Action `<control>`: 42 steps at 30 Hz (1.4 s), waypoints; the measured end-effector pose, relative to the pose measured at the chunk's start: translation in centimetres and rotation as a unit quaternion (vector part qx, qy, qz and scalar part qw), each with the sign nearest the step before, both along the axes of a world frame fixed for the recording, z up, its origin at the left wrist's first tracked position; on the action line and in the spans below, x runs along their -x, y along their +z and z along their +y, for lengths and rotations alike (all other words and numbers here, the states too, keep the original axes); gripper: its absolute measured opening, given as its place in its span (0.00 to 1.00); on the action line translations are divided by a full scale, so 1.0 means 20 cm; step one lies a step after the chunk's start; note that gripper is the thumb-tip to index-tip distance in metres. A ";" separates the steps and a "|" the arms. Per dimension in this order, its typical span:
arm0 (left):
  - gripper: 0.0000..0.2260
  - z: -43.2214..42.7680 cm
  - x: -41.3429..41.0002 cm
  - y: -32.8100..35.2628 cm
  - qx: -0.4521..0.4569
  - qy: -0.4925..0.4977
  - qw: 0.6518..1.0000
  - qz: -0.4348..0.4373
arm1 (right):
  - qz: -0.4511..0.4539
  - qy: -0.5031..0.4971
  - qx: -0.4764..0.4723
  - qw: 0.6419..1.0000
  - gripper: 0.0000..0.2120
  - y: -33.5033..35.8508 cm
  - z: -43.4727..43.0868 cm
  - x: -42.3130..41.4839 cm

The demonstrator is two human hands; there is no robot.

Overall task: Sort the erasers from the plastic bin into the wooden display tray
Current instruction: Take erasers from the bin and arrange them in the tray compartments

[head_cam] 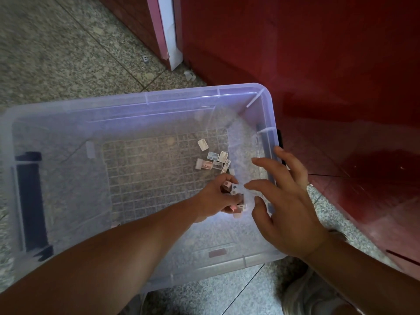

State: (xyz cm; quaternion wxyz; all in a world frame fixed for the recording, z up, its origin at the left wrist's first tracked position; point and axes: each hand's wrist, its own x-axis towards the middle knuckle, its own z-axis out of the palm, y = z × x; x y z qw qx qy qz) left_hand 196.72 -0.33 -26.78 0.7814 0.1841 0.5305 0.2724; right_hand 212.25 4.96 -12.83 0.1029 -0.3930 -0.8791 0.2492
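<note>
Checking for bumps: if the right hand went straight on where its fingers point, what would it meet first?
Probably the loose erasers lying in the plastic bin, though the right hand may hover higher.

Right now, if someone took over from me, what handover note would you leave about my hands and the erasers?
The left hand grips a handful of small pastel rectangular erasers inside the clear plastic bin.
The right hand is open and holds nothing, its fingers spread near the bin's right wall.
A loose cluster of erasers lies on the bin floor just beyond the hands.
The wooden display tray is not in view, so what is already sorted cannot be told.
Left: take the handful to the tray, then collect the cluster.
</note>
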 end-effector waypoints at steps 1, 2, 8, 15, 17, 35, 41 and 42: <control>0.18 0.00 0.02 0.01 0.000 0.002 1.000 0.004 | -0.001 0.000 0.000 1.000 0.11 0.00 0.00 0.00; 0.18 0.00 0.03 0.02 0.001 0.001 1.000 0.007 | -0.001 -0.001 0.001 1.000 0.11 0.00 0.00 0.00; 0.18 -0.01 0.05 0.05 0.010 -0.012 1.000 0.012 | 0.013 -0.004 0.006 1.000 0.13 0.00 0.00 -0.01; 0.14 0.01 0.12 0.26 0.004 0.016 1.000 -0.018 | 0.017 0.003 0.012 1.000 0.14 0.01 0.00 -0.02; 0.15 0.03 0.14 0.39 -0.005 0.032 0.999 -0.003 | 0.018 0.004 0.034 0.999 0.18 0.02 -0.01 -0.03; 0.09 0.04 -0.40 1.99 -0.152 -0.029 0.987 -0.054 | 0.224 -0.171 0.097 0.955 0.06 1.30 -0.17 -0.56; 0.12 -0.02 -0.74 2.27 -0.167 -0.037 0.980 -0.101 | 0.261 -0.240 0.063 0.933 0.01 1.56 -0.35 -0.88; 0.12 -0.02 -0.79 2.30 -0.163 -0.039 0.980 -0.108 | 0.262 -0.250 0.058 0.930 0.01 1.58 -0.37 -0.93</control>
